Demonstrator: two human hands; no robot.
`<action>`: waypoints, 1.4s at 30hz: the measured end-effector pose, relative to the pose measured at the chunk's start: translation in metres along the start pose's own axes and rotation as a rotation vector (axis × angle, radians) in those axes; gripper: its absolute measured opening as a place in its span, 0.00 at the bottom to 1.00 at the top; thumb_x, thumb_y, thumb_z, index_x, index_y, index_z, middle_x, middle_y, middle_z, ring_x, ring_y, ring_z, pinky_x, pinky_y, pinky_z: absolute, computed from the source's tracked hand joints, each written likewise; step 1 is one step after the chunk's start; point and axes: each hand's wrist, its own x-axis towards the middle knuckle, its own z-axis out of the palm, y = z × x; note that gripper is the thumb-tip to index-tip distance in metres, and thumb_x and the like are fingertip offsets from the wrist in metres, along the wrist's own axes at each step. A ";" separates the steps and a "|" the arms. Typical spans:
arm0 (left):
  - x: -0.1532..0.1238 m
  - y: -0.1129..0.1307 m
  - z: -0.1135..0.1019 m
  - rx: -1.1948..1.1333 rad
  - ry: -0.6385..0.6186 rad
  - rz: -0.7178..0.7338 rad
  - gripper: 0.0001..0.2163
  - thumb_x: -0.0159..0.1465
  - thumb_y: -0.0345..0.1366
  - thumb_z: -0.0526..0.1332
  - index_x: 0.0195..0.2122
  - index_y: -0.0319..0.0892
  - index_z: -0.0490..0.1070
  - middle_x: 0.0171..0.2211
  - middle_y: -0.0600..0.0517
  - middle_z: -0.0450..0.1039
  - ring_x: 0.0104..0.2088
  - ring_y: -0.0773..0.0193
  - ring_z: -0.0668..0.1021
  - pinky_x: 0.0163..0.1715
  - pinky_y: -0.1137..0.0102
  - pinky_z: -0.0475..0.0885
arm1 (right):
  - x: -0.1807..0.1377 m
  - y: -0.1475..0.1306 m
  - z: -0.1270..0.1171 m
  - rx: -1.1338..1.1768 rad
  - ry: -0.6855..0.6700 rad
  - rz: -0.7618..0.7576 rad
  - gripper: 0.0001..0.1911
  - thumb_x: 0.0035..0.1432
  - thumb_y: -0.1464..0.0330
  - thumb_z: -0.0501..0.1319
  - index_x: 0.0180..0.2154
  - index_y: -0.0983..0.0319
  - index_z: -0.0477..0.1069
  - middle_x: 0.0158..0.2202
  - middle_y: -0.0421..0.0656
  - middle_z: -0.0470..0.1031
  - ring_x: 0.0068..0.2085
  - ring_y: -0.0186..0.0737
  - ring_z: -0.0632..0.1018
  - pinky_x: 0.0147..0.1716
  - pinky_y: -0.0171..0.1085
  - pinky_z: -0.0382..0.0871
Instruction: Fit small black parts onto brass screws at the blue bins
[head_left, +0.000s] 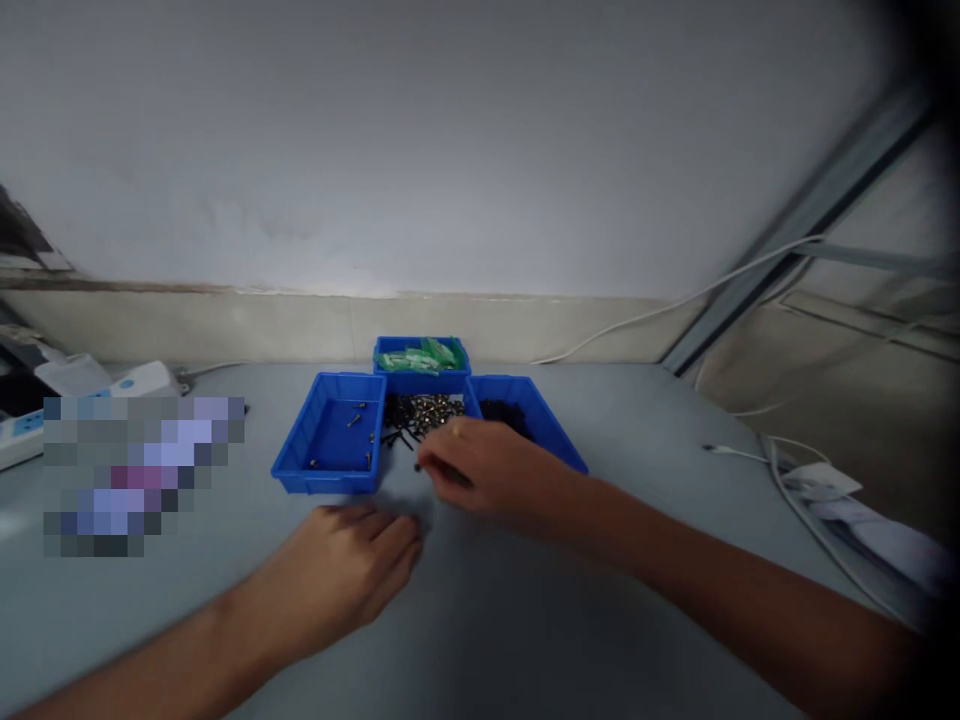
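My right hand (484,465) is closed in a pinch just in front of a loose pile of screws (435,410), some dark and some brassy. A small dark piece (418,466) shows by its fingertips; whether they grip it I cannot tell. My left hand (356,560) rests lower on the table, its fingers curled in and their tips hidden. Beyond it stands a blue bin (289,465) with several screws (354,418) scattered on its floor. Partly behind my right wrist, another blue bin (551,430) holds many small black pieces (504,415).
A third blue bin (420,382) with green plastic bags (424,355) stands at the back by the wall. White power strips (146,382) and a blurred-out object (142,475) lie on the left. Cables (795,490) and a white bundle (877,530) lie on the right.
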 end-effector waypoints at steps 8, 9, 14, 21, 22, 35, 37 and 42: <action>0.001 0.004 0.005 -0.091 -0.041 -0.022 0.11 0.65 0.37 0.47 0.32 0.40 0.65 0.25 0.53 0.68 0.26 0.65 0.72 0.24 0.70 0.67 | -0.042 -0.018 0.026 0.380 0.022 0.076 0.07 0.52 0.73 0.51 0.32 0.61 0.66 0.28 0.40 0.71 0.30 0.32 0.70 0.31 0.31 0.62; 0.002 0.004 0.005 -0.100 -0.046 -0.012 0.11 0.65 0.36 0.46 0.33 0.40 0.66 0.26 0.53 0.68 0.27 0.65 0.73 0.26 0.70 0.67 | -0.042 -0.016 0.028 0.401 0.018 0.081 0.07 0.51 0.74 0.52 0.32 0.61 0.66 0.28 0.39 0.71 0.30 0.32 0.70 0.31 0.31 0.62; 0.004 0.003 0.005 -0.100 -0.009 0.000 0.14 0.66 0.37 0.45 0.33 0.40 0.68 0.24 0.53 0.68 0.26 0.67 0.72 0.27 0.72 0.67 | -0.043 -0.007 0.031 0.398 -0.013 0.125 0.08 0.52 0.72 0.52 0.34 0.61 0.68 0.30 0.40 0.72 0.30 0.32 0.71 0.31 0.32 0.62; 0.005 0.003 0.005 -0.111 -0.043 -0.043 0.15 0.67 0.38 0.44 0.34 0.40 0.68 0.26 0.52 0.70 0.28 0.66 0.74 0.30 0.70 0.69 | -0.044 -0.004 0.031 0.323 -0.074 0.146 0.08 0.57 0.69 0.52 0.35 0.62 0.68 0.31 0.41 0.73 0.32 0.34 0.72 0.32 0.32 0.61; 0.005 0.004 0.005 -0.120 -0.041 -0.062 0.14 0.66 0.38 0.44 0.34 0.40 0.67 0.26 0.53 0.70 0.28 0.66 0.74 0.29 0.71 0.68 | -0.044 -0.004 0.031 0.322 -0.074 0.160 0.08 0.57 0.68 0.52 0.35 0.62 0.68 0.31 0.41 0.73 0.32 0.34 0.72 0.31 0.32 0.61; 0.004 -0.001 0.007 -0.214 -0.009 -0.018 0.09 0.65 0.35 0.47 0.35 0.40 0.65 0.28 0.53 0.66 0.30 0.67 0.71 0.30 0.72 0.66 | -0.044 0.000 0.036 0.354 -0.087 0.180 0.09 0.58 0.68 0.50 0.35 0.62 0.68 0.31 0.41 0.73 0.31 0.34 0.73 0.29 0.32 0.60; 0.004 -0.002 0.006 -0.215 -0.024 -0.007 0.10 0.66 0.35 0.46 0.35 0.40 0.65 0.29 0.53 0.65 0.30 0.67 0.70 0.30 0.72 0.65 | -0.044 -0.001 0.036 0.365 -0.101 0.177 0.09 0.58 0.67 0.50 0.35 0.62 0.68 0.30 0.41 0.73 0.30 0.34 0.73 0.28 0.32 0.60; 0.001 0.003 -0.001 -0.202 -0.060 0.115 0.10 0.66 0.34 0.46 0.34 0.40 0.65 0.30 0.52 0.65 0.31 0.67 0.69 0.31 0.71 0.65 | -0.044 -0.001 0.038 0.444 -0.136 0.033 0.08 0.58 0.68 0.51 0.34 0.61 0.67 0.30 0.39 0.73 0.30 0.31 0.72 0.29 0.29 0.61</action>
